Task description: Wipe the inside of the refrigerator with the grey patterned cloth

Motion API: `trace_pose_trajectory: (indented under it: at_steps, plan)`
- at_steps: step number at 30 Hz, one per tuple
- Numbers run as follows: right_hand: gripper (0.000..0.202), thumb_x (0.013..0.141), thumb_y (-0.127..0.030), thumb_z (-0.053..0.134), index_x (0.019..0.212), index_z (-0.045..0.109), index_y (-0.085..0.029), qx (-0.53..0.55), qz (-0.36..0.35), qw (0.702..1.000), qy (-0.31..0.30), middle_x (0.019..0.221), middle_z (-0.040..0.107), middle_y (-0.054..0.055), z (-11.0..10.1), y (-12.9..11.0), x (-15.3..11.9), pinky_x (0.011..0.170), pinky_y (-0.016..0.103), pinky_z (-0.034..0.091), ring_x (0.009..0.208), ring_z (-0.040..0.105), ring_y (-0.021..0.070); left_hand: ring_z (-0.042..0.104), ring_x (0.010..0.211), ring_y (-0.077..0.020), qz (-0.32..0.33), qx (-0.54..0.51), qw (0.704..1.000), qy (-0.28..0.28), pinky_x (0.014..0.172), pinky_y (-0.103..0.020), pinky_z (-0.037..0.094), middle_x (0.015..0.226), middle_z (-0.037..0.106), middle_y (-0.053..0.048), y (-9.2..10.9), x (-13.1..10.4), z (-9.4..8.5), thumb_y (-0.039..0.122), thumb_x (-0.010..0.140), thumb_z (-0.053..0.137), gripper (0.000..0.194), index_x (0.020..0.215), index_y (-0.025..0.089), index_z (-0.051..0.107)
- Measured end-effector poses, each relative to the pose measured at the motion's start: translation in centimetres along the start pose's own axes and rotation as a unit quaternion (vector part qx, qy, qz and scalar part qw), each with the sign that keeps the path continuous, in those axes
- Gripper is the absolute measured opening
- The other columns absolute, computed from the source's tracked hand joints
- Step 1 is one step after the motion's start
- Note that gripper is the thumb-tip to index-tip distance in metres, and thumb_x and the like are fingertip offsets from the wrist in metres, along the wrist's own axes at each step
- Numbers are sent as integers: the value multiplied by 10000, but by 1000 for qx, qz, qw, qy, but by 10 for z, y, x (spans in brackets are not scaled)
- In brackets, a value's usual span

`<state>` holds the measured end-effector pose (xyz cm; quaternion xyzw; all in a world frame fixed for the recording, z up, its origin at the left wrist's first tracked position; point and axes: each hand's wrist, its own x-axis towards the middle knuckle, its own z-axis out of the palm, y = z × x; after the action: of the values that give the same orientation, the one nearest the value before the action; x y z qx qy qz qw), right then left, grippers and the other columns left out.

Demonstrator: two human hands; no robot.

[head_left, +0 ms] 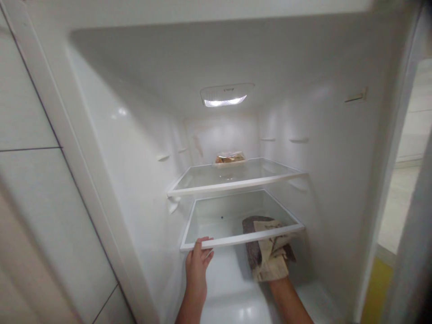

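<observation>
My left hand grips the front left of the lower glass shelf, thumb and fingers closed around its white edge. Under the right part of that shelf, my right hand holds a beige and dark brown cloth. The cloth covers my right fingers, and part of it shows through the glass, close to the shelf's underside. I cannot tell whether it touches the glass. The shelf slants, its right end higher than its left. A small dark spot shows on or through the glass.
An upper glass shelf carries a clear-wrapped food pack at its back. A lit lamp is set in the fridge ceiling. Small support ledges stick out of both side walls. Tiled wall stands left of the fridge.
</observation>
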<state>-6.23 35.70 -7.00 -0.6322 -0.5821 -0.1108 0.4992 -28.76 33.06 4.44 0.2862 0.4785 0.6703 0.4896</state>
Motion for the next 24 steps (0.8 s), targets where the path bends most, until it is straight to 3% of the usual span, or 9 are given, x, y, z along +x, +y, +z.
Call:
trace_pose_trajectory:
  at_steps: [4, 7, 10, 14, 18, 24]
  plan:
    - [330, 736, -362, 640, 958, 739, -138, 111, 58, 992, -18, 863, 691, 184, -5, -26, -17, 760, 514, 471, 836, 623, 328, 688, 875, -184, 30, 21, 999, 3, 734, -280, 509, 994, 770, -89, 0, 0, 5, 522, 713, 645, 389, 913, 197, 721]
    - [390, 860, -484, 613, 1118, 664, -197, 159, 59, 985, -34, 1109, 681, 115, -13, -43, -31, 899, 470, 507, 1018, 619, 256, 686, 847, -184, 28, 23, 999, 8, 721, -285, 497, 979, 764, -79, 1, 1, 3, 536, 689, 643, 409, 918, 206, 720]
    - [396, 903, -493, 584, 1191, 611, -223, 189, 69, 978, -54, 1250, 639, 86, -20, -53, -39, 956, 469, 522, 1105, 604, 227, 690, 860, -194, 23, 44, 999, -3, 726, -285, 488, 941, 752, -68, 3, 1, -1, 587, 675, 653, 480, 957, 205, 727]
    - [391, 911, -475, 582, 1213, 607, -228, 239, 100, 962, -87, 1280, 630, 84, -28, -56, -40, 991, 486, 515, 1139, 602, 231, 687, 879, -208, 14, 68, 998, -11, 736, -289, 481, 847, 739, -60, 5, 0, -4, 638, 655, 661, 561, 992, 193, 723]
    - [406, 900, -466, 602, 1228, 606, -226, 322, 162, 925, -120, 1340, 606, 86, -41, -56, -43, 1012, 498, 505, 1192, 585, 248, 681, 862, -216, 10, 73, 997, -9, 737, -305, 476, 839, 744, -73, 6, -2, -3, 709, 604, 671, 658, 983, 173, 723]
    - [395, 898, -494, 592, 1227, 619, -276, 455, 254, 843, -133, 1342, 620, 77, -56, -57, -46, 1044, 502, 481, 1225, 572, 254, 678, 841, -223, 7, 80, 997, -4, 737, -321, 471, 810, 738, -75, 5, -2, -3, 758, 574, 673, 718, 971, 162, 719]
